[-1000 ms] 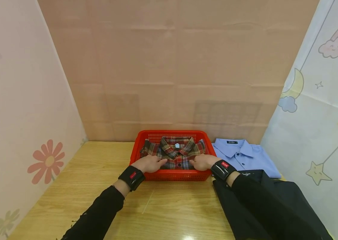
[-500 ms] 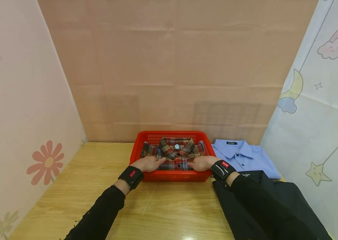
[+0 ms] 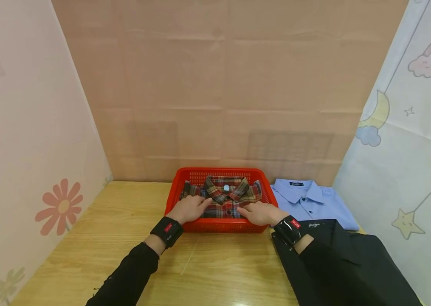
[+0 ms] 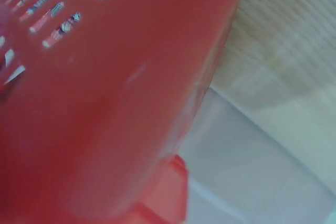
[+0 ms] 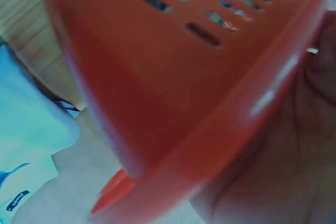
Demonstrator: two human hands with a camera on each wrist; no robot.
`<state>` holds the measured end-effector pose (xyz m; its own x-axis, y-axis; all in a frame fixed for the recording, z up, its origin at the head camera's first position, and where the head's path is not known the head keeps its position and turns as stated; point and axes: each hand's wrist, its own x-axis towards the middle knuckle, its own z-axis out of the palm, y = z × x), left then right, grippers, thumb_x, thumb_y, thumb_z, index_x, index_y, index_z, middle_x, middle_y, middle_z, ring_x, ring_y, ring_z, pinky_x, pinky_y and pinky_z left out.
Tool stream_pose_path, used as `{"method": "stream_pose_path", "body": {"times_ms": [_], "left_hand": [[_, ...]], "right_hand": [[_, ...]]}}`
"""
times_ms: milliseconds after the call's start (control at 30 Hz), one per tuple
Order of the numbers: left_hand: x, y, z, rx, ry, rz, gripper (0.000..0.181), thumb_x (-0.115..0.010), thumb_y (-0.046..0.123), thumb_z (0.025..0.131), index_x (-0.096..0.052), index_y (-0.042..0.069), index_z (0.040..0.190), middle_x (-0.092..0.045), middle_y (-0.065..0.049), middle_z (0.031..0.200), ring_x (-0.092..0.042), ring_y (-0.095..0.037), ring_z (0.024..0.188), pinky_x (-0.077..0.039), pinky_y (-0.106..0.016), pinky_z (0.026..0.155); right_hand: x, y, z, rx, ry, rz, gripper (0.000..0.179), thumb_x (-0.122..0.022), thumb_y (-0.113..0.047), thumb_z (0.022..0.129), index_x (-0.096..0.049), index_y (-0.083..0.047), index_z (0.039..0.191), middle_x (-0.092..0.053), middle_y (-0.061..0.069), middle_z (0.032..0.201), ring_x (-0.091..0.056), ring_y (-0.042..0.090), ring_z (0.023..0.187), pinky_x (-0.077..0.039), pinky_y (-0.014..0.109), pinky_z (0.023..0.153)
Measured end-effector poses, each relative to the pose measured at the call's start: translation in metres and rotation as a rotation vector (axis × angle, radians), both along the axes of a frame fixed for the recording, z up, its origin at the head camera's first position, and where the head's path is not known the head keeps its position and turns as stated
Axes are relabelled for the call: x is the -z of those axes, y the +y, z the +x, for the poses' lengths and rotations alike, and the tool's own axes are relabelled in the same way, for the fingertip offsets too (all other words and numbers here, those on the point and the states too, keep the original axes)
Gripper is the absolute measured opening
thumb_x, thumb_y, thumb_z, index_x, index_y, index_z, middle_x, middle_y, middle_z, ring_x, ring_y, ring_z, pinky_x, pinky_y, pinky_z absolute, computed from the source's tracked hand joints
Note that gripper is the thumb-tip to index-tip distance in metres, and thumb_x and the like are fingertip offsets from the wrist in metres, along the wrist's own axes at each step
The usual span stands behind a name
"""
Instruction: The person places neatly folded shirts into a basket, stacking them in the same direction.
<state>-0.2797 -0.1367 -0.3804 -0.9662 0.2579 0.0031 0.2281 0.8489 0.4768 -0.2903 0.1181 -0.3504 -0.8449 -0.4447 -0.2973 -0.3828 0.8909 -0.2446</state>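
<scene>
A plaid shirt, folded with its collar toward the back, lies in a red plastic basket. My left hand reaches over the basket's front left corner, thumb pointing inward above the shirt. At the front right corner, my right hand lies over the rim with its thumb likewise toward the shirt. Neither hand grips anything that shows, and the fingertips are largely hidden. The right wrist view shows the slotted basket wall from outside, with my palm beside its rim. Only the basket's wall and corner fill most of the left wrist view.
Right of the basket lies a folded light blue shirt. In front of it a black shirt is partly covered by my right sleeve. A brown papered wall stands behind the wooden table, with printed sheets at both sides.
Both hands have risen slightly from the shirt and drawn back toward the basket's front corners. The right wrist has turned and shifted a little right. The basket and shirts stay put.
</scene>
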Motion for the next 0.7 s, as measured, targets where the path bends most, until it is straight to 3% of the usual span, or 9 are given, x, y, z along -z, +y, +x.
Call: {"method": "stream_pose_path", "body": {"times_ms": [100, 233, 367, 533, 700], "left_hand": [[0.001, 0.007, 0.004, 0.020, 0.090, 0.025, 0.048, -0.040, 0.044, 0.105, -0.069, 0.009, 0.088, -0.048, 0.003, 0.061, -0.050, -0.014, 0.057, -0.040, -0.031, 0.054], [0.003, 0.018, 0.009, 0.060, 0.160, 0.052, 0.044, -0.043, 0.042, 0.104, -0.056, 0.016, 0.071, -0.036, 0.004, 0.054, -0.037, -0.011, 0.048, -0.027, -0.026, 0.048], [0.005, 0.026, 0.012, 0.073, 0.194, 0.051, 0.040, -0.045, 0.042, 0.104, -0.057, 0.019, 0.073, -0.036, 0.005, 0.054, -0.036, -0.010, 0.047, -0.026, -0.025, 0.047], [0.008, 0.031, 0.013, 0.096, 0.218, 0.065, 0.036, -0.048, 0.039, 0.103, -0.060, 0.018, 0.076, -0.037, 0.006, 0.053, -0.036, -0.010, 0.046, -0.025, -0.025, 0.046], [0.010, 0.041, 0.015, 0.133, 0.257, 0.047, 0.030, -0.050, 0.037, 0.102, -0.069, 0.016, 0.091, -0.046, 0.009, 0.056, -0.043, -0.006, 0.047, -0.032, -0.022, 0.046]], "right_hand": [[0.001, 0.002, 0.005, 0.013, 0.040, -0.039, 0.054, -0.034, -0.049, 0.105, -0.057, -0.014, 0.139, -0.059, 0.010, 0.137, -0.054, 0.034, 0.128, -0.039, 0.055, 0.107], [0.002, 0.006, 0.013, 0.038, 0.073, -0.101, 0.057, -0.035, -0.051, 0.104, -0.053, -0.013, 0.143, -0.055, 0.010, 0.142, -0.050, 0.034, 0.132, -0.036, 0.057, 0.108], [0.003, 0.010, 0.022, 0.043, 0.124, -0.163, 0.055, -0.039, -0.046, 0.104, -0.051, -0.010, 0.143, -0.054, 0.011, 0.143, -0.049, 0.034, 0.133, -0.037, 0.056, 0.108], [0.007, 0.016, 0.033, -0.002, 0.261, -0.227, 0.050, -0.045, -0.041, 0.103, -0.054, -0.009, 0.140, -0.058, 0.011, 0.139, -0.054, 0.032, 0.128, -0.041, 0.053, 0.105], [0.013, 0.028, 0.041, 0.000, 0.334, -0.292, 0.048, -0.048, -0.039, 0.102, -0.055, -0.009, 0.139, -0.057, 0.012, 0.139, -0.054, 0.032, 0.128, -0.042, 0.053, 0.105]]}}
